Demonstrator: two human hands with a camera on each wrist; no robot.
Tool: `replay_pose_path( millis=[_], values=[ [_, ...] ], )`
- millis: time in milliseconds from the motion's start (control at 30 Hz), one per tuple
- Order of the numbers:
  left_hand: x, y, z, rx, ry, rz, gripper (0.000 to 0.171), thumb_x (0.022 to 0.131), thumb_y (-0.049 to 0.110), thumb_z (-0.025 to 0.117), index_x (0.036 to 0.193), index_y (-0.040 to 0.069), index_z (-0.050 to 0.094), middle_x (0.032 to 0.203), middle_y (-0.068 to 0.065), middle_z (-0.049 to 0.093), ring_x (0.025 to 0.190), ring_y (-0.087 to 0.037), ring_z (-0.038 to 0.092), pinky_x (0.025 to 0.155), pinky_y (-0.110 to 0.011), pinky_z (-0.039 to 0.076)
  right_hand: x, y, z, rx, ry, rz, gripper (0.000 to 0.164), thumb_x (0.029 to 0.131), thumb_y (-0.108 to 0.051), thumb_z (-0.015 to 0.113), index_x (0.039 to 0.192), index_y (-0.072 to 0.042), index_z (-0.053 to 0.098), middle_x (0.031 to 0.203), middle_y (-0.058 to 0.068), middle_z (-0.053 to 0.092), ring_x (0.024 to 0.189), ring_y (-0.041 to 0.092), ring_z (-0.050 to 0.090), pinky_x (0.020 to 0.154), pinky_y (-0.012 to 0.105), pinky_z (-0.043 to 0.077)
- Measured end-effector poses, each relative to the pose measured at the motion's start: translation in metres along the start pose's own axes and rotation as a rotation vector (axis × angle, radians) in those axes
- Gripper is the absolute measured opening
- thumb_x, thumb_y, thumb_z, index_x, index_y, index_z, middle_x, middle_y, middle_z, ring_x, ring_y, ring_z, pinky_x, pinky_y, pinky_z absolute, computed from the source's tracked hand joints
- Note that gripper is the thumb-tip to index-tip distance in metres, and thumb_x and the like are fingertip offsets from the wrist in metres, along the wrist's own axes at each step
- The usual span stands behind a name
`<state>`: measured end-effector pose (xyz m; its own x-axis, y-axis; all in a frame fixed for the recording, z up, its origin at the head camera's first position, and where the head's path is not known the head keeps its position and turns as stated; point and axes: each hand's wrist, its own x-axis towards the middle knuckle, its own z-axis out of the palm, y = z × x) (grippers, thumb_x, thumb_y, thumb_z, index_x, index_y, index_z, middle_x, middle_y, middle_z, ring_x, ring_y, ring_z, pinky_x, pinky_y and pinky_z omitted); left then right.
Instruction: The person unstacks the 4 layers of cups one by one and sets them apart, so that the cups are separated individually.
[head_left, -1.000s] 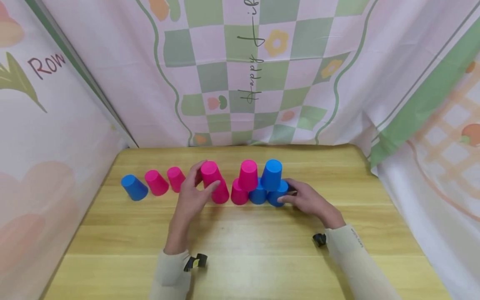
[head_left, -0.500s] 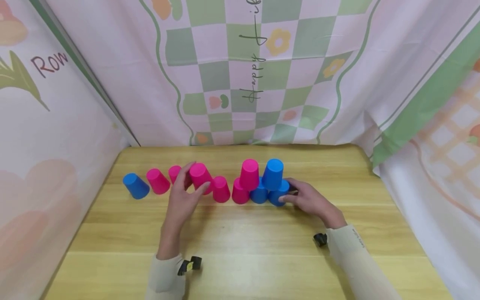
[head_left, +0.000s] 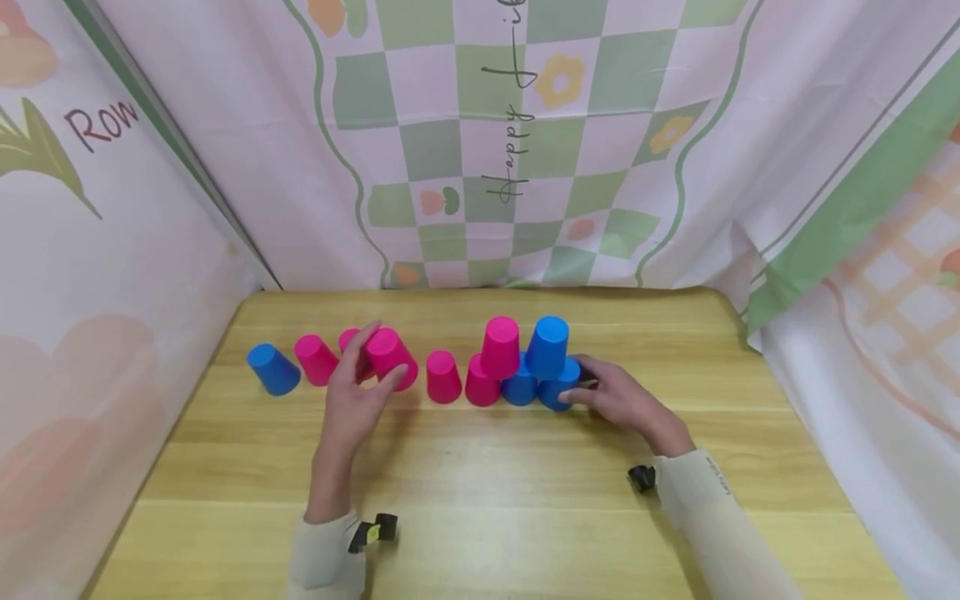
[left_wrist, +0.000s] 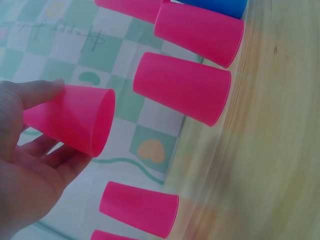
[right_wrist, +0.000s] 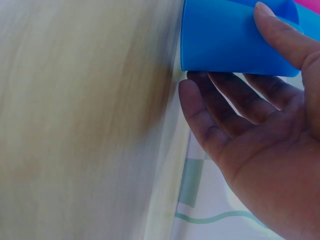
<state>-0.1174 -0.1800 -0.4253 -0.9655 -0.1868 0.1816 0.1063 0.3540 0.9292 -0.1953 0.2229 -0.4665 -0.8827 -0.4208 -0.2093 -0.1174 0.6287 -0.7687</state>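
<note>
My left hand holds an upside-down pink cup between thumb and fingers. In the left wrist view, that raised cup shows its open rim, off the table. A lone pink cup stands just to its right. Beyond is a bottom row of a pink cup, a blue cup and an end blue cup. An upper pink cup and an upper blue cup rest on that row. My right hand grips the end blue cup, thumb in front.
Left of my left hand stand a blue cup, a pink cup and another pink cup, partly hidden by the hand. The wooden table meets a printed curtain at the back.
My left hand has lifted the pink cup off the lone pink cup and carried it leftward. My right hand stays at the end blue cup.
</note>
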Motion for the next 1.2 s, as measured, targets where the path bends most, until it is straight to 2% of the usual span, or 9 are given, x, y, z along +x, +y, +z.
replay_pose_path(
  millis=[333, 500, 833, 1067, 1200],
  values=[
    [-0.003, -0.003, -0.009, 0.011, 0.023, -0.057, 0.072, 0.093, 0.023, 0.083, 0.155, 0.034, 0.048, 0.139, -0.006, 0.062, 0.128, -0.028, 0.060, 0.108, -0.053, 0.051, 0.002, 0.000, 0.000, 0.001, -0.006, 0.003, 0.063, 0.098, -0.048, 0.073, 0.148, -0.016, 0.054, 0.139, 0.012, 0.065, 0.125, 0.035, 0.061, 0.106, 0.059, 0.053],
    [-0.004, -0.004, -0.017, 0.017, 0.056, -0.081, 0.071, 0.094, 0.020, 0.082, 0.155, 0.030, 0.048, 0.143, -0.007, 0.059, 0.133, -0.029, 0.057, 0.111, -0.054, 0.051, 0.003, 0.000, 0.001, 0.002, -0.004, -0.003, 0.062, 0.097, -0.048, 0.073, 0.147, -0.016, 0.055, 0.138, 0.011, 0.065, 0.124, 0.034, 0.061, 0.106, 0.059, 0.053],
    [-0.008, -0.010, -0.034, 0.027, 0.113, -0.189, 0.072, 0.093, 0.014, 0.081, 0.155, 0.029, 0.048, 0.152, -0.009, 0.053, 0.140, -0.032, 0.052, 0.114, -0.055, 0.049, 0.003, 0.003, 0.000, 0.004, -0.001, 0.001, 0.063, 0.097, -0.048, 0.074, 0.148, -0.017, 0.054, 0.139, 0.012, 0.065, 0.125, 0.035, 0.061, 0.106, 0.058, 0.054],
    [-0.011, -0.014, -0.048, 0.040, 0.180, -0.173, 0.071, 0.093, 0.011, 0.081, 0.155, 0.023, 0.049, 0.150, -0.009, 0.056, 0.136, -0.031, 0.055, 0.113, -0.055, 0.050, 0.003, 0.003, 0.000, 0.004, 0.000, -0.008, 0.064, 0.097, -0.048, 0.073, 0.149, -0.016, 0.054, 0.140, 0.012, 0.065, 0.126, 0.035, 0.061, 0.107, 0.060, 0.053],
    [-0.013, -0.018, -0.055, 0.033, 0.210, -0.187, 0.071, 0.093, 0.010, 0.081, 0.155, 0.025, 0.049, 0.150, -0.006, 0.055, 0.136, -0.028, 0.054, 0.113, -0.054, 0.051, 0.003, 0.002, 0.000, 0.016, -0.005, -0.006, 0.064, 0.097, -0.046, 0.074, 0.149, -0.016, 0.054, 0.140, 0.012, 0.065, 0.126, 0.035, 0.061, 0.107, 0.059, 0.053]
  ],
)
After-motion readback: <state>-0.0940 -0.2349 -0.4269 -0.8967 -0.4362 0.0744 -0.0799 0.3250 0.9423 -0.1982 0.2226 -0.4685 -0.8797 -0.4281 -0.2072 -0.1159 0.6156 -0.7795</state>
